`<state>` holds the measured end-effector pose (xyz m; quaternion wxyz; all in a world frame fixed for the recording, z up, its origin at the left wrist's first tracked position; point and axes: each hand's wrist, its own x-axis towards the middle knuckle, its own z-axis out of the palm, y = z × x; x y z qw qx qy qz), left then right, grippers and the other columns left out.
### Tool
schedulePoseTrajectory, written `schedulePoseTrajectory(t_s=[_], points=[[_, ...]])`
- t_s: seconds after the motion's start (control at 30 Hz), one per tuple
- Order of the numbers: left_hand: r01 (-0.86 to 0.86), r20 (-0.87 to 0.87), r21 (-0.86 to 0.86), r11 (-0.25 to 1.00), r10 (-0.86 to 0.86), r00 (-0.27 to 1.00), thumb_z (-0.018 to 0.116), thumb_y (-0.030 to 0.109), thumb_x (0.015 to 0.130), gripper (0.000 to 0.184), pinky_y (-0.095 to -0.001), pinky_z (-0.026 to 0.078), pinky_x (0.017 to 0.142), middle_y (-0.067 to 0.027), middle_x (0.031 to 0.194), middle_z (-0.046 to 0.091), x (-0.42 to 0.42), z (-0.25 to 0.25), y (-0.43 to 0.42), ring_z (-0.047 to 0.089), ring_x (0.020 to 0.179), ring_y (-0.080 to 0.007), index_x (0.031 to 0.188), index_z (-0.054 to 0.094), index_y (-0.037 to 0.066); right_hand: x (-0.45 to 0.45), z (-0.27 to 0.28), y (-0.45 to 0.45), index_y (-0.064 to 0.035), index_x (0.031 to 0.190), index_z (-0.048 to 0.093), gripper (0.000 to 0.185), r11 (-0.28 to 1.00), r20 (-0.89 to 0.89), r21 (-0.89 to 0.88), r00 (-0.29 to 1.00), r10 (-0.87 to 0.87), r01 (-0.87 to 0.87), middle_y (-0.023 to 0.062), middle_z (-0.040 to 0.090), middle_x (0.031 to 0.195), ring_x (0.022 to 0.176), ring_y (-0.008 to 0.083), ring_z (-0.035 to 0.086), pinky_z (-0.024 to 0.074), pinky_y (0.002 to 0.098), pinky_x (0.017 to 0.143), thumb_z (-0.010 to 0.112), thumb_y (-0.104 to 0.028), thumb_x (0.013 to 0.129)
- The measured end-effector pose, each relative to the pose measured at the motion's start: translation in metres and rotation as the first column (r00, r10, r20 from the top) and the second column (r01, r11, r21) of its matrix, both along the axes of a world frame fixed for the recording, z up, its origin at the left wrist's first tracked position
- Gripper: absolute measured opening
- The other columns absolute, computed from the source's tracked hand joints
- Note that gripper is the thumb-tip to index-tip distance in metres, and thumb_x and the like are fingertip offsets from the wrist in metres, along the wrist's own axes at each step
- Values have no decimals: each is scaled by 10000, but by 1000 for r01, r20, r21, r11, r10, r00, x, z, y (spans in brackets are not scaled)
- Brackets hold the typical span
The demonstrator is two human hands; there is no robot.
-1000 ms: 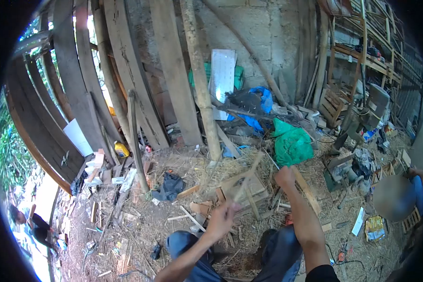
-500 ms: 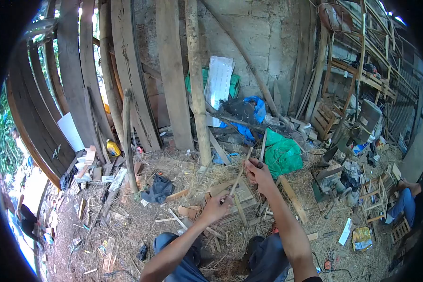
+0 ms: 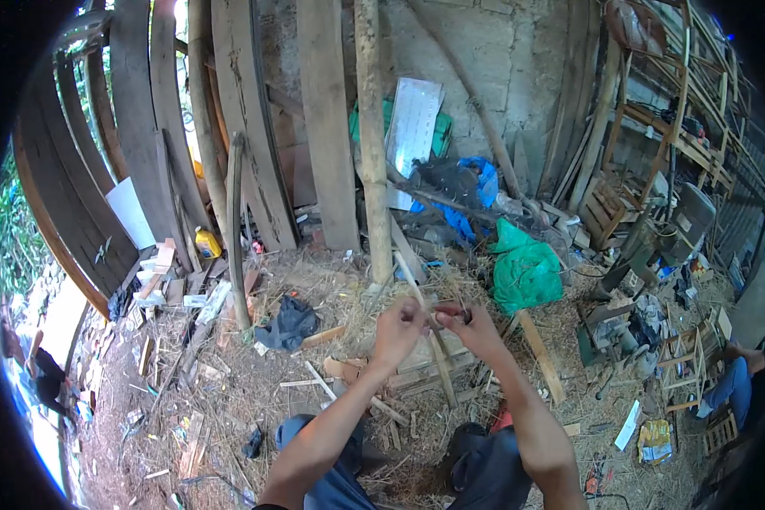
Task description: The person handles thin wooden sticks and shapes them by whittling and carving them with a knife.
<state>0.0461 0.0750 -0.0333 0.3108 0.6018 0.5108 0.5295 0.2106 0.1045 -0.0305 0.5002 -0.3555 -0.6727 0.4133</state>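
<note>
My left hand (image 3: 399, 333) is closed on a thin pale wooden stick (image 3: 414, 287). The stick slants up and away from its fingers, above the littered ground. Close beside it on the right, my right hand (image 3: 478, 331) is also closed, its fingertips almost meeting the left ones near the stick's lower part. A small dark thing (image 3: 467, 316) shows between the right fingers, too little visible to name. Beneath the hands lie flat wooden boards (image 3: 421, 374) and a longer wooden strip (image 3: 442, 374).
Straw and wood scraps cover the ground. A green sack (image 3: 525, 272) and a wooden post (image 3: 372, 170) stand ahead. A black plastic bag (image 3: 289, 323) lies left. Metal machinery (image 3: 671, 229) is at right, near a seated person's leg (image 3: 729, 387). Another person (image 3: 47, 374) is far left.
Both hands have moved further forward and closer together. The stick now tilts up to the left instead of up to the right. The view has shifted slightly.
</note>
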Motion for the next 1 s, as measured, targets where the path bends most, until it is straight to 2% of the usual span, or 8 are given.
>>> schedulePoseTrajectory(t_s=[0.13,0.33,0.4,0.43,0.6,0.63,0.77,1.0], points=[[-25,517,-84,996,65,853,541,91,897,156,-301,528,635,-83,791,609,-20,6,7,604,643,-146,813,577,-36,-1,5,-5,-19,871,687,263,996,387,-93,921,51,-17,79,648,706,703,157,605,454,332,641,705,-254,755],[-2,-335,-261,965,-88,938,562,144,887,156,-320,466,574,-89,821,615,-34,30,-19,608,715,-154,860,609,-2,6,-10,2,-56,822,706,200,993,636,-6,767,-87,117,151,634,686,611,258,601,457,371,607,720,-236,735],[64,-571,473,879,250,782,592,193,863,201,-362,474,643,-132,862,630,-30,31,-22,618,767,-236,883,616,-6,10,-14,2,-52,835,707,198,996,669,30,738,-87,89,151,639,688,593,254,587,448,363,593,731,-222,735],[58,-561,476,877,252,789,592,193,863,201,-362,474,643,-132,862,630,-33,24,-19,618,767,-236,883,616,-6,10,-12,3,-64,818,709,175,999,665,-5,746,-31,46,157,637,694,627,294,599,462,389,615,723,-219,736],[154,-723,-115,981,-190,665,591,223,855,233,-409,472,676,-165,908,629,-48,1,-17,613,801,-322,981,598,27,11,15,0,-74,854,687,137,999,759,8,650,-41,54,153,630,689,694,339,615,474,420,653,689,-179,767],[155,-721,-112,982,-187,667,591,223,855,233,-409,472,676,-165,908,629,-46,2,-17,613,801,-322,981,598,27,9,7,7,-68,887,661,138,945,575,304,769,-280,118,151,622,675,704,332,616,472,422,663,669,-160,785],[143,-368,-216,966,-216,904,536,202,905,201,-346,470,579,-128,764,607,-35,11,-19,603,628,-223,1016,567,38,14,15,22,-73,956,585,144,602,125,644,711,-692,473,146,592,622,661,328,614,473,443,634,606,-91,815],[328,283,-246,912,-256,924,482,165,952,186,-212,305,456,3,709,457,-12,-6,-10,355,516,-46,1016,529,-3,-8,14,-8,-105,831,686,134,872,575,433,675,-463,230,165,622,641,594,367,615,502,459,590,633,-185,738]])
